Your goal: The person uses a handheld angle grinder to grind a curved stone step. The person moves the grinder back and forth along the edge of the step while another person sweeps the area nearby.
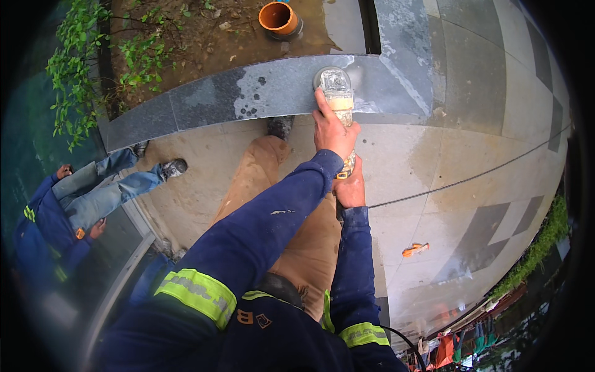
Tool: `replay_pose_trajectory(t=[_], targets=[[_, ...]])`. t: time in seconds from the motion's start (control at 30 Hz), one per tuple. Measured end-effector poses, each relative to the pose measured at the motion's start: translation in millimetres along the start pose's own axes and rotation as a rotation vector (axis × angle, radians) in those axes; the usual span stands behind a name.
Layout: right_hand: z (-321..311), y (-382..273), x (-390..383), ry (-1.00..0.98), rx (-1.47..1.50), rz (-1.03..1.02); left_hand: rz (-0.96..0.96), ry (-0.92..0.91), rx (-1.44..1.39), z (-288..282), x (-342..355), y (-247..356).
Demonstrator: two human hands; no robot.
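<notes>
- Fingers of the left hand (333, 128) wrap tightly round the front of 1 dusty, pale-bodied handheld angle grinder (339, 102); fingers of the right hand (351, 188) clamp its rear end, nearer the body.
- 1 round grinder disc guard (331, 79) rests on 1 curved dark grey polished stone kerb (248, 93), roughly at the kerb's middle.
- 2 navy sleeves with yellow reflective bands reach towards the kerb; 1 tan trouser leg (260, 180) stretches under them, its 1 dark shoe (280, 126) touching the kerb's near edge.
- Beyond the kerb: 1 bed of brown soil (204, 37) with 1 orange pipe end (278, 17) standing in it, and green plants (80, 68) towards the kerb's left end.
- On the near side of the kerb: pale paving slabs (434, 161), wide and open to the right, with 1 small orange scrap (415, 250) lying well apart from the kerb.
- Left of the kerb's near edge: 1 other person (68, 204) in blue jeans and a navy jacket sits on the paving, 2 shoes pointing towards the kerb.
- 1 dark cable (471, 177) runs across the slabs to the right.
</notes>
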State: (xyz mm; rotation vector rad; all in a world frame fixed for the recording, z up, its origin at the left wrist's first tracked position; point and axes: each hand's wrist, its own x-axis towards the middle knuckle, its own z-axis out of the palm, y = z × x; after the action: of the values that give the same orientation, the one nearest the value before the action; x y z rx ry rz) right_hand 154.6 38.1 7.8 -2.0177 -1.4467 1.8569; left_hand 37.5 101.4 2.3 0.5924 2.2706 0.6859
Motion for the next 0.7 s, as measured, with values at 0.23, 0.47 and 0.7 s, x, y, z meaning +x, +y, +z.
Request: replay_pose_trajectory(t=[0.23, 0.47, 0.7], targets=[[-10, -13, 10, 0.05, 0.061, -0.001, 0.002, -0.076, -0.007, 11, 8, 20], [1, -6, 4, -0.004, 0.032, 0.015, -0.015, -0.019, 0.008, -1, 4, 5], [-10, -12, -1, 0.041, 0.099, 0.036, 0.002, -0.065, -0.001, 11, -3, 14]])
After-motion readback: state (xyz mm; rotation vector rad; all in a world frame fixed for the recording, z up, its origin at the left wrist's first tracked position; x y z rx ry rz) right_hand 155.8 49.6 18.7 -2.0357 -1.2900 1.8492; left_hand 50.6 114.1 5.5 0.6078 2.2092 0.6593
